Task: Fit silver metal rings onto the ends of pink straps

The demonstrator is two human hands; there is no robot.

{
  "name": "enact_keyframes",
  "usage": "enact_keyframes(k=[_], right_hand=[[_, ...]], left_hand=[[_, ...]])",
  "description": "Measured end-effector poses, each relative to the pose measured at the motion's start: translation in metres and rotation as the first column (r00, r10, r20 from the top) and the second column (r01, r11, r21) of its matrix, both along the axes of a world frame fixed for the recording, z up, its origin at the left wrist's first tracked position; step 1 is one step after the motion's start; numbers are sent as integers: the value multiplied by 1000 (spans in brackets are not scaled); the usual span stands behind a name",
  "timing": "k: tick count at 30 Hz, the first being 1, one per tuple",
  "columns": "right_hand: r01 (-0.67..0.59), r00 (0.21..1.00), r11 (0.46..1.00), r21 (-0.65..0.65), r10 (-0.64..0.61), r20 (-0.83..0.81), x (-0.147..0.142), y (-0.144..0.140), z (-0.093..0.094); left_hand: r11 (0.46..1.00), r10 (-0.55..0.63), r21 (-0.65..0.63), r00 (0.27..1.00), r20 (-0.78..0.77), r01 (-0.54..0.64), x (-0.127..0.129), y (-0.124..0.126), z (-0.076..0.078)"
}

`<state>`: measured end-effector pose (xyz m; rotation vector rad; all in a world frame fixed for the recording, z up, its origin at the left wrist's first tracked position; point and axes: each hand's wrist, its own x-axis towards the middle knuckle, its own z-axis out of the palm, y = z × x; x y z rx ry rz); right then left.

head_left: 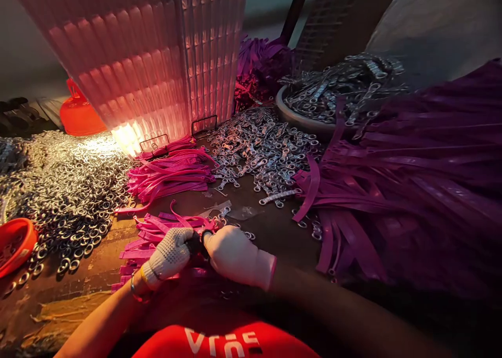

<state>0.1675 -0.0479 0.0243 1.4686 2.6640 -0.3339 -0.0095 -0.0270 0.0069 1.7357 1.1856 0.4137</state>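
Gloves meet at the near worktop (274, 232) edge: left hand (169, 256) and right hand (235, 253) pinch one small dark piece (195, 243) between their fingertips, above flat pink straps (157, 227). Knit fabric may slide on so small a part, dropping it among loose shiny metal rings (70, 196). Glossy purple strips (411, 170) could snag a sleeve; dim light hides detail.
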Motion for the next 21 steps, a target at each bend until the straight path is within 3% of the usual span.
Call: enact_keyframes(k=[3, 7, 8, 10, 12, 13, 15, 17, 19, 21], right_hand=[[-44, 999, 998, -35, 45, 23, -2, 0, 4], [-35, 999, 998, -50, 35, -15, 4, -1, 11], [-33, 999, 998, -52, 32, -25, 9, -1, 13], [-47, 998, 998, -47, 45, -39, 23, 6, 15], [-10, 997, 1000, 3, 11, -76, 41, 24, 15], [59, 994, 997, 41, -55, -97, 51, 39, 12], [279, 954, 956, 91, -266, -137, 67, 76, 3], [480, 877, 871, 105, -473, -84, 76, 117, -12], [538, 843, 835, 121, -536, -50, 79, 153, -30], [560, 827, 819, 126, -561, -31, 77, 178, -46]], left_hand=[[994, -90, 54, 993, -73, 94, -6, 3, 8], [961, -218, 134, 961, -170, 242, -32, 12, 30], [967, -176, 156, 970, -170, 203, -41, 14, 34], [986, 4, 168, 996, -92, 11, -54, 17, 39], [977, 209, 36, 975, 72, -212, -58, 18, 37], [955, 291, -102, 943, 163, -277, -56, 19, 33], [853, 432, -448, 844, 317, -268, -44, 21, 24], [696, 545, -708, 731, 411, -121, -28, 25, 15], [577, 598, -816, 659, 456, 41, -15, 30, 9], [534, 589, -831, 637, 497, 154, -6, 33, 6]])
